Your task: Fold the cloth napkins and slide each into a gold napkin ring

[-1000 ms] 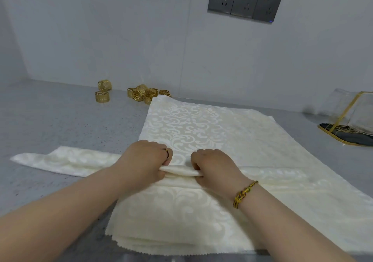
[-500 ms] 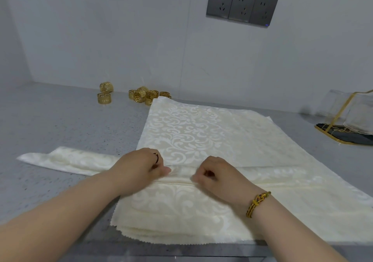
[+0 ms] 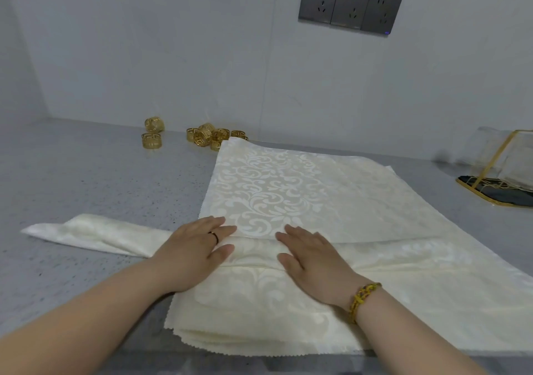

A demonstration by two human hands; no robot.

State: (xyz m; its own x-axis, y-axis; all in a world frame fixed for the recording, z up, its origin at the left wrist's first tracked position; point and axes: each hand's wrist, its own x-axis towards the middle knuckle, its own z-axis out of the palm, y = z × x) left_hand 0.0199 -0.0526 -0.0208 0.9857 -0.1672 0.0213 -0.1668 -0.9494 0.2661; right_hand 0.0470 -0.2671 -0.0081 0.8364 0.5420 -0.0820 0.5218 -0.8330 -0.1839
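Our fingers (image 3: 219,229) lie straight and slightly spread. The left hand (image 3: 196,253) and right hand (image 3: 314,259) press flat on the cloth napkin (image 3: 288,190) and grip nothing. We judge the flat palms are there to set the crease of the fold that runs under them, so it won't spring open. The napkin is cream damask with a scroll pattern. It stretches away beyond our fingertips on top of a stack (image 3: 245,337) of similar cloths. A folded strip (image 3: 95,234) trails out past the left hand. The gold napkin rings (image 3: 206,138) sit well beyond our fingertips on the counter (image 3: 86,178), untouched.
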